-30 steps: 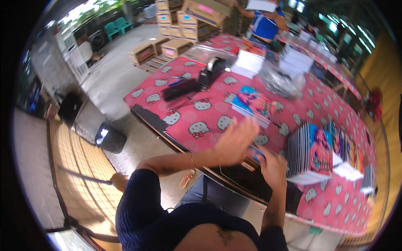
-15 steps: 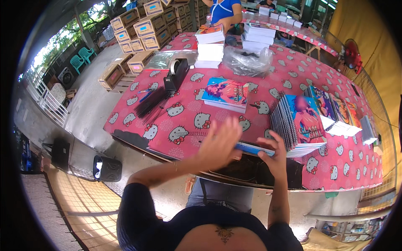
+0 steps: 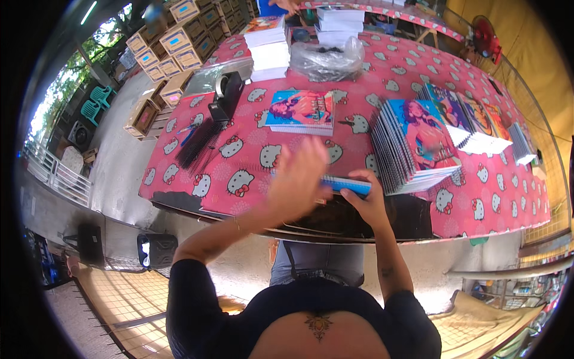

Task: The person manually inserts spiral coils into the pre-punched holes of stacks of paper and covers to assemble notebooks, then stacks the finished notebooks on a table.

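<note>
Blue-edged notebook point(image 3: 347, 185), head view: it lies slantwise between the two hands at the near edge of the worktop point(image 3: 499, 194). The right hand point(image 3: 371, 201), spread half a second earlier, has drawn its thumb and fingers together around the notebook's right end; that end is probably now better steadied. The left hand point(image 3: 297, 182), blurred by motion, extends across the left end with its fingers nearly straight; whether they grip anything cannot be told. Just right of the right hand, a stack of spiral-bound books point(image 3: 412, 143) limits sideways movement. Beyond the hands lies a flat pile of books point(image 3: 302, 112). Patterned cover separates the left hand from a dark wire bundle point(image 3: 197, 143), probably the roomier side. Below, the bare dark border point(image 3: 408, 216) ends above the person's lap.
</note>
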Action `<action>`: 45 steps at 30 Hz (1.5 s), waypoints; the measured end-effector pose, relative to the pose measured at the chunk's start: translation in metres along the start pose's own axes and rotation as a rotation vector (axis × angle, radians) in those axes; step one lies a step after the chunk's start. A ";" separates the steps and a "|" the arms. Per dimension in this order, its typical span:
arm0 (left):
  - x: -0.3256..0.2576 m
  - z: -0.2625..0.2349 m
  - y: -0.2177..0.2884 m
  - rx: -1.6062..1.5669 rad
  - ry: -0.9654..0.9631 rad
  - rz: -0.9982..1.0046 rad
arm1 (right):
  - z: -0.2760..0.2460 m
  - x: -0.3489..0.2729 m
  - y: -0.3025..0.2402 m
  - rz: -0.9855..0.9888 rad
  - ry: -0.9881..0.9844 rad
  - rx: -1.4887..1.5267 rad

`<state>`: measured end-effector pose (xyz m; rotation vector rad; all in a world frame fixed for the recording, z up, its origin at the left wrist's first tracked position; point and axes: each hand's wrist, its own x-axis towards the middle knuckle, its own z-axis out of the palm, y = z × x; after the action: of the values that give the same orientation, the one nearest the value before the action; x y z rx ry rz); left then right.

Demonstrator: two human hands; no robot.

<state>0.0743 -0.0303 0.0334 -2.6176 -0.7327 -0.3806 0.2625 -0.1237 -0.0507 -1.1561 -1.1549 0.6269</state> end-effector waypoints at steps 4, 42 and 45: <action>-0.042 0.038 0.019 -0.147 -0.085 0.351 | -0.002 0.006 -0.007 0.064 -0.109 -0.022; 0.015 0.026 0.007 -0.648 0.284 0.153 | -0.040 0.028 -0.061 -0.004 -0.295 -0.222; 0.014 0.019 0.010 -0.663 0.249 0.154 | -0.036 0.032 -0.059 -0.113 -0.345 -0.278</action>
<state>0.0945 -0.0234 0.0184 -3.1112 -0.3510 -1.0272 0.2974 -0.1293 0.0173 -1.2343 -1.6301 0.6061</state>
